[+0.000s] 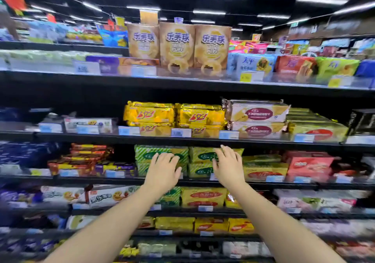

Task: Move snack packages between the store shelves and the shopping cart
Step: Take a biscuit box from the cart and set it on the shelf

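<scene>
Both my arms reach forward to the third shelf from the top. My left hand (163, 169) lies with loosely bent fingers on the front of a stack of green-and-white striped snack packages (146, 153). My right hand (228, 166) has its fingers spread and straight against the neighbouring stack of green-and-yellow packages (199, 157). Neither hand is closed round a package. The shopping cart is out of view.
The black shelf edge (263, 183) with blue price tags runs just under my hands. Yellow biscuit packs (150, 114) fill the shelf above. Tall tan snack boxes (176, 45) stand on the top shelf. Red packs (308, 165) sit to the right.
</scene>
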`<act>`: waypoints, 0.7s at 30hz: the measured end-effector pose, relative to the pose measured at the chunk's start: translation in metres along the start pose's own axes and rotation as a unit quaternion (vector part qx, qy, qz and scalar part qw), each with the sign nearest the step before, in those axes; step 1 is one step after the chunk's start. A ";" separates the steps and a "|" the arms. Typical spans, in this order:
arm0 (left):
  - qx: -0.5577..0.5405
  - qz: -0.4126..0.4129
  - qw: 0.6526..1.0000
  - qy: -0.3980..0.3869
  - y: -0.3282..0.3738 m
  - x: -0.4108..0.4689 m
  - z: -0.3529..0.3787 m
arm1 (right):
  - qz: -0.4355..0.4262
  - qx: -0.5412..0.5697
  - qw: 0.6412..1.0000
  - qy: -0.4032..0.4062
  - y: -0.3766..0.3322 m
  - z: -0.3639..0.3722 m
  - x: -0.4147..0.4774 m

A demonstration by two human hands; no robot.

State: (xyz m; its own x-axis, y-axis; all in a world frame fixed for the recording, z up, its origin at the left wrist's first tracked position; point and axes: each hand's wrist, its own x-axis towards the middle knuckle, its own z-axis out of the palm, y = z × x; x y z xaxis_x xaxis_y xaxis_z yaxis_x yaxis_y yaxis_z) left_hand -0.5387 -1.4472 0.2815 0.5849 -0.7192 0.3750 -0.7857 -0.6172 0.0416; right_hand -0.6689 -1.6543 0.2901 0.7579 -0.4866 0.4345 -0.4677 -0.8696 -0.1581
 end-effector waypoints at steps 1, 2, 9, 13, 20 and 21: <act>0.004 -0.010 1.000 -0.012 -0.024 -0.021 -0.002 | -0.016 -0.004 0.999 -0.029 -0.030 0.010 -0.008; 0.011 -0.022 0.999 -0.024 -0.050 -0.042 -0.005 | -0.035 -0.002 0.998 -0.059 -0.062 0.019 -0.014; 0.067 -0.144 0.981 -0.114 -0.230 -0.202 -0.040 | -0.183 0.020 0.961 -0.207 -0.306 0.074 -0.054; 0.093 -0.238 0.959 -0.123 -0.310 -0.288 -0.057 | -0.277 0.005 0.928 -0.251 -0.434 0.099 -0.074; 0.090 -0.421 0.891 -0.147 -0.420 -0.419 -0.087 | -0.439 0.020 0.858 -0.265 -0.622 0.138 -0.121; 0.092 -0.439 0.881 -0.149 -0.435 -0.436 -0.093 | -0.463 0.023 0.848 -0.259 -0.648 0.143 -0.127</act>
State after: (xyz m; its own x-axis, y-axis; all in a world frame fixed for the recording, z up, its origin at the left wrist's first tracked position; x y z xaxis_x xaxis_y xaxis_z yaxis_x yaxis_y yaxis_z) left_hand -0.4705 -0.8356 0.1860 0.9996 0.0270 0.0118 0.0266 -0.9991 0.0342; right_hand -0.3975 -1.0407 0.2106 0.8940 0.4447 -0.0542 0.4453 -0.8954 -0.0016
